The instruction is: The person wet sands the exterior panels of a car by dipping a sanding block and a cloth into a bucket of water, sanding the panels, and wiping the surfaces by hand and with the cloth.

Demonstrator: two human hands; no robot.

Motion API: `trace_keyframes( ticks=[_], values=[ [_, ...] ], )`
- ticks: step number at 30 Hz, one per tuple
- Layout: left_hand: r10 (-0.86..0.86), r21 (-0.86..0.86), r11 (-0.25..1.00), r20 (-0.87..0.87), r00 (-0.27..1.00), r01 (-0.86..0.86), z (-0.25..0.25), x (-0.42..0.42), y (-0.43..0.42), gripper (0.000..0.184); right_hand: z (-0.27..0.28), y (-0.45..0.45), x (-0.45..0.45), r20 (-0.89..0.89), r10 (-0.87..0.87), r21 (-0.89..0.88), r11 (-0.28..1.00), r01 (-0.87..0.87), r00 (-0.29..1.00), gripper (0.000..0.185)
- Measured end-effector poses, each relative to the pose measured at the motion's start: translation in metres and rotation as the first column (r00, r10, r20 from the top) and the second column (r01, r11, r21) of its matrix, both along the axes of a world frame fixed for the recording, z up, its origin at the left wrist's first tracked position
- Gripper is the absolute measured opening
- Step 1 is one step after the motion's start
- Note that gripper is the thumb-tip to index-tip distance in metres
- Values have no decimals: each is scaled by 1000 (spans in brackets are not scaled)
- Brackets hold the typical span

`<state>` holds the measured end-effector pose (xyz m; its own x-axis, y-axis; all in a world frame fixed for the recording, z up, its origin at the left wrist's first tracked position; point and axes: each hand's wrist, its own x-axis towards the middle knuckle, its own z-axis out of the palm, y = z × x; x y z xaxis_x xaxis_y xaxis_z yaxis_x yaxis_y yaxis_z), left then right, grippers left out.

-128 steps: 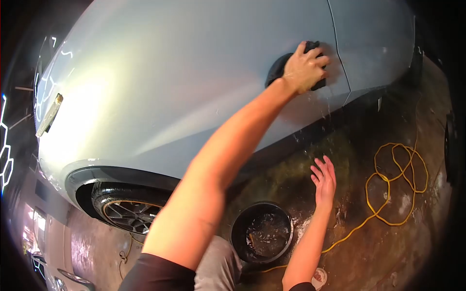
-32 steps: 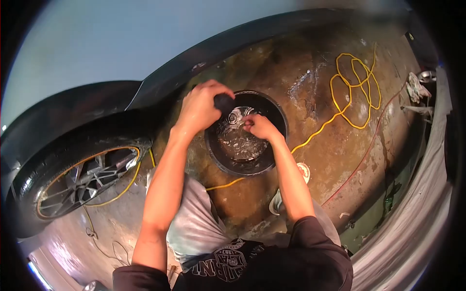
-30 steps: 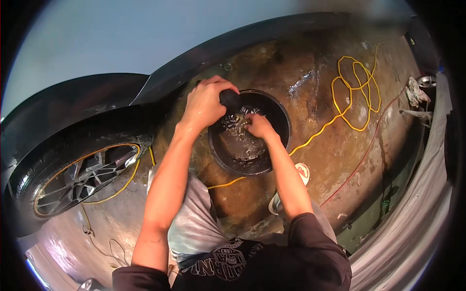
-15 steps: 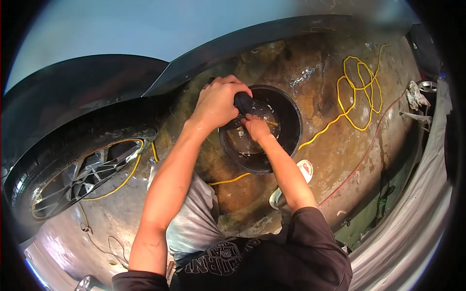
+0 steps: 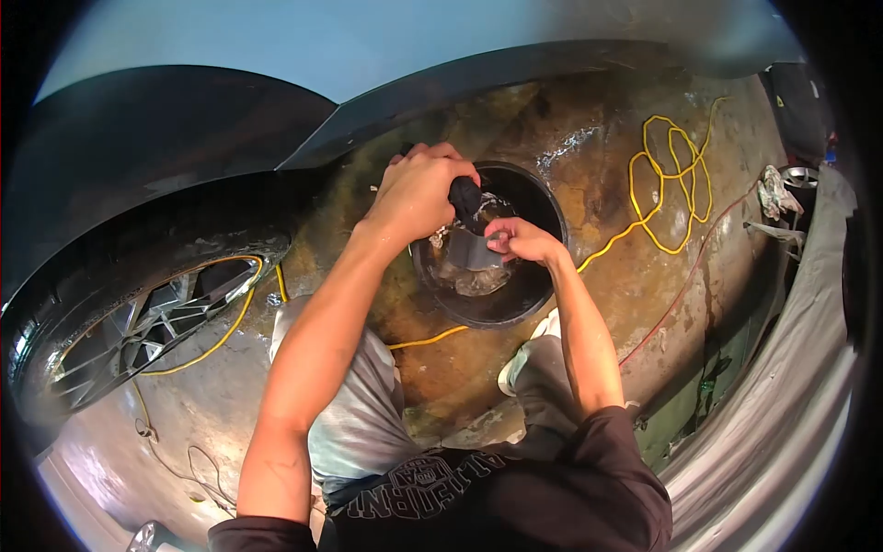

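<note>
My left hand [image 5: 418, 195] is closed around a black object [image 5: 465, 196] above the left rim of a round black tub [image 5: 549, 216]. The object's kind is unclear; a dark end of it shows behind my knuckles. Over the tub, my right hand [image 5: 524, 243] pinches the edge of a thin, flat grey piece [image 5: 474, 250], which looks wet. This piece lies just below the black object; I cannot tell whether the two are joined. Rippling water [image 5: 474, 280] shows inside the tub.
A tyre on a spoked wheel [image 5: 152, 322] stands at the left under a pale blue car body [image 5: 368, 41]. A yellow cord [image 5: 635, 224] runs over the wet floor, coiled at the right. Grey sheeting [image 5: 782, 368] hangs along the right edge.
My right hand has come up from the water and moved slightly right, now with the grey piece in its fingers. The water is more stirred. My left hand has barely moved.
</note>
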<state>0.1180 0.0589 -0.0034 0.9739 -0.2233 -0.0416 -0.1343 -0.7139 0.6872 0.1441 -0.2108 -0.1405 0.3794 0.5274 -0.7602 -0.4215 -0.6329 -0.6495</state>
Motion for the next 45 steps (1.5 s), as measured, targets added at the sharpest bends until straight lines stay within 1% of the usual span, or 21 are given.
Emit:
trace_keyframes(
  ticks=[4,6,7,10,11,12,14,17,20,22,24,26,28,30,32,34,35,36,38,39,45],
  values=[
    [-26,30,999,11,1000,26,2,-3,-5,45,1,-8,-2,72,-106,-12,994,107,992,21],
    [-41,35,999,-15,999,41,1,-4,-6,45,1,1,-6,339,-146,-49,984,172,930,27],
    [-45,21,999,-24,999,46,0,-3,-4,46,2,4,-9,61,-423,118,903,414,904,29],
    [-54,42,998,-26,998,55,-4,-4,0,45,-20,17,-12,136,-541,77,841,535,830,23],
    [-57,75,995,-18,998,58,-5,-4,2,43,-51,7,-3,349,-160,-228,941,249,924,22],
    [-62,82,995,-17,998,63,-2,-5,2,43,-45,12,-5,409,107,-382,922,63,906,33],
    [-42,49,998,-30,999,43,1,-6,2,46,-54,32,-20,338,264,-446,890,-93,903,47],
    [-41,56,997,-41,998,44,-1,-7,1,45,-92,61,-46,319,196,-375,925,-66,927,58],
    [-37,65,997,-13,999,38,-1,-9,-1,45,-103,73,-55,444,138,-296,955,-1,885,61],
    [-42,69,997,-30,999,44,2,-9,0,46,-80,69,-50,-12,-191,-115,975,189,981,50],
    [-42,63,997,-50,998,45,2,-8,-1,46,-78,51,-44,-90,-122,-34,992,119,988,45],
    [-67,75,994,-99,993,74,2,-6,1,46,-58,35,-40,-182,-223,88,966,242,958,41],
    [-58,78,995,-90,994,66,0,-6,0,46,-46,24,-35,-131,-223,81,969,235,966,38],
    [-54,80,995,-81,995,61,-2,-5,-2,46,-42,14,-26,-42,-125,-99,988,120,991,56],
    [-65,76,995,-82,994,72,-4,-4,-4,45,-36,11,-25,43,-96,-161,982,101,994,59],
    [-75,71,994,-80,994,80,-5,-4,-6,45,-25,12,-24,232,-95,-112,986,123,968,52],
    [-83,67,994,-78,993,89,-5,-4,-7,45,-23,13,-26,270,-148,-78,982,174,952,40],
    [-80,67,994,-81,993,86,-5,-4,-7,45,-21,13,-28,266,-145,-77,982,171,953,40],
    [-73,81,994,-72,995,79,-4,-5,-8,45,-19,13,-29,69,-300,-86,948,305,951,33],
    [-70,81,994,-74,995,76,-6,-5,-9,45,-30,8,-31,304,-50,-101,991,84,951,28],
    [-78,109,991,-35,996,82,-9,-3,-9,46,-23,8,-31,171,-147,63,988,138,974,28]
  ],
)
